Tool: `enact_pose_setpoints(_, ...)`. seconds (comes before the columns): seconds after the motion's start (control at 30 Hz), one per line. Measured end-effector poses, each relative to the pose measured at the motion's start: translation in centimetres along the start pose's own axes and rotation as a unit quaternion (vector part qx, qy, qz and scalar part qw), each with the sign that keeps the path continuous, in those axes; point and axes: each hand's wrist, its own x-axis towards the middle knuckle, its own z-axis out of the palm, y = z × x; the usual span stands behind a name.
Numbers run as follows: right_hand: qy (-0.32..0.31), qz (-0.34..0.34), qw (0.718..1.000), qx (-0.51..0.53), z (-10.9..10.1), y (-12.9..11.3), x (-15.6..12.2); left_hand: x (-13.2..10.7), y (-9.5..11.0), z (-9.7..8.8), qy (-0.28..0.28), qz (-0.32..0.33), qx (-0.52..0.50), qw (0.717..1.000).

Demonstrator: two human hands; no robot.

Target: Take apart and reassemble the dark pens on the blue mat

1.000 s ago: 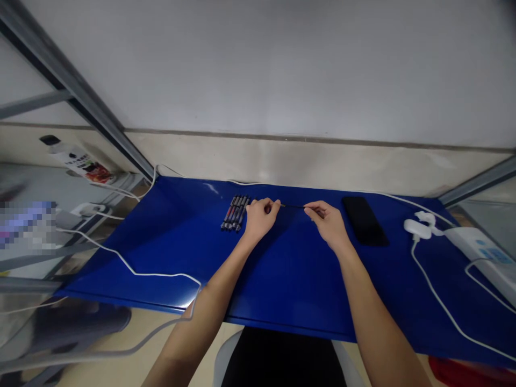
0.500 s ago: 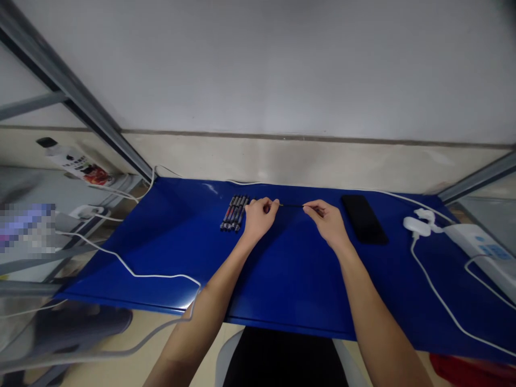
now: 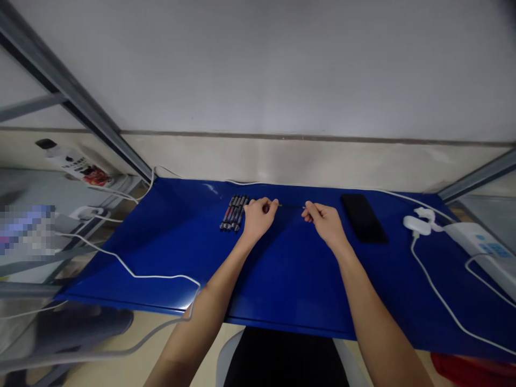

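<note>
Both hands rest near the back of a blue table top (image 3: 282, 274). My left hand (image 3: 258, 217) is closed in a pinch on one end of a thin dark pen part (image 3: 290, 206). My right hand (image 3: 324, 223) pinches the other end of it. The thin rod spans the gap between the two hands just above the table. A row of several dark pens (image 3: 234, 212) lies side by side immediately left of my left hand.
A black phone (image 3: 364, 217) lies flat to the right of my right hand. White chargers (image 3: 419, 223) and a power strip (image 3: 481, 252) sit at the far right, with white cables (image 3: 133, 271) trailing over both sides. A bottle (image 3: 74, 161) lies on the left shelf.
The hands have drawn a little closer together along the thin rod; less of it shows between them. Everything else is unmoved.
</note>
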Motion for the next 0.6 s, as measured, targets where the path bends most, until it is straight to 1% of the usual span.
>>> enact_pose_setpoints(0.17, 0.021, -0.024, 0.999, 0.004, 0.11, 0.46, 0.24, 0.0, -0.18, 0.16, 0.003, -0.002, 0.003, 1.0)
enact_pose_setpoints(0.23, 0.02, -0.019, 1.0, 0.006, 0.1, 0.54, 0.28, 0.02, -0.26, 0.25, 0.005, -0.002, 0.0, 1.0)
enact_pose_setpoints(0.37, -0.002, 0.003, 1.0, -0.015, -0.01, 0.25, 0.11, 0.0, -0.28, 0.31, 0.002, -0.002, -0.004, 1.0)
enact_pose_setpoints(0.6, 0.011, -0.015, 1.0, -0.013, -0.04, 0.16, 0.05, 0.03, -0.23, 0.09, 0.011, -0.001, -0.01, 1.0)
